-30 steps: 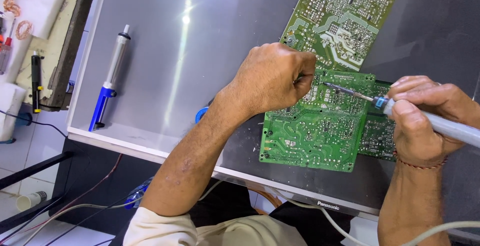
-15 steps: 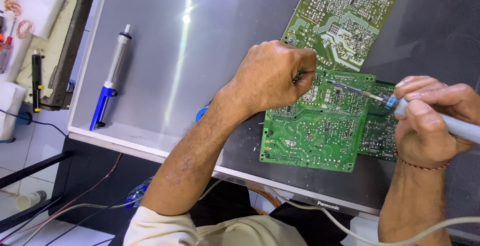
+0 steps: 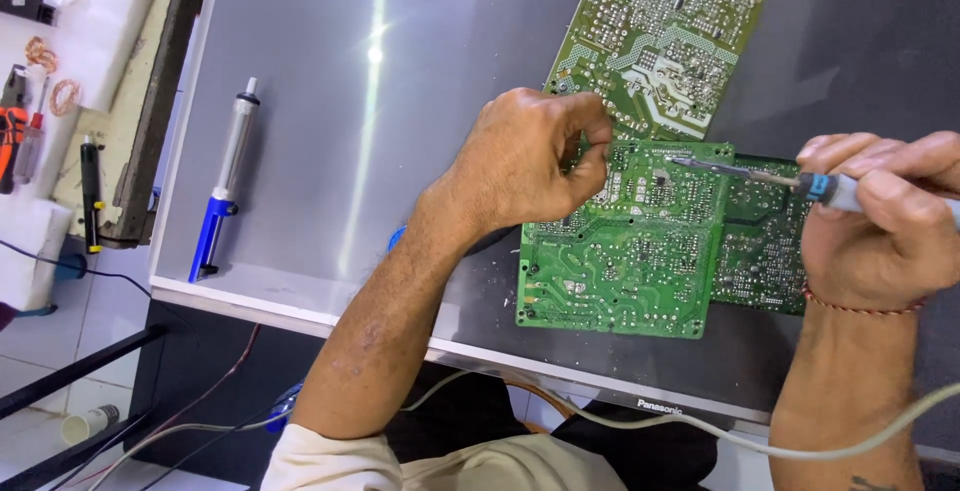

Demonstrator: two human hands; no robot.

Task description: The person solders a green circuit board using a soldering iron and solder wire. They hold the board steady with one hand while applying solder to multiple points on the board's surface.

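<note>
Circuit board (image 3: 625, 261), solder side up so its joints were reachable, lay flat between the hands. Left hand (image 3: 530, 156) rested on its upper left corner, fingers pinched closed on something too small to tell, steadying it. Right hand (image 3: 885, 216) gripped a soldering iron (image 3: 760, 173) pen-style, its tip angled down onto the board. Another board (image 3: 660, 36) lay just beyond the left hand; a desoldering pump (image 3: 225, 191) sat well to its left.

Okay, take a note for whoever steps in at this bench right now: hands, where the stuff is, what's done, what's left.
Left hand: fingers pinched at the top edge of the front green circuit board.
Right hand: grips the soldering iron, tip over that board.
Another green board lies behind; a third sits partly under the front one.
Desoldering pump lies untouched at far left.
Done: cannot tell which joints.
Left: likely the joint under the tip.
</note>
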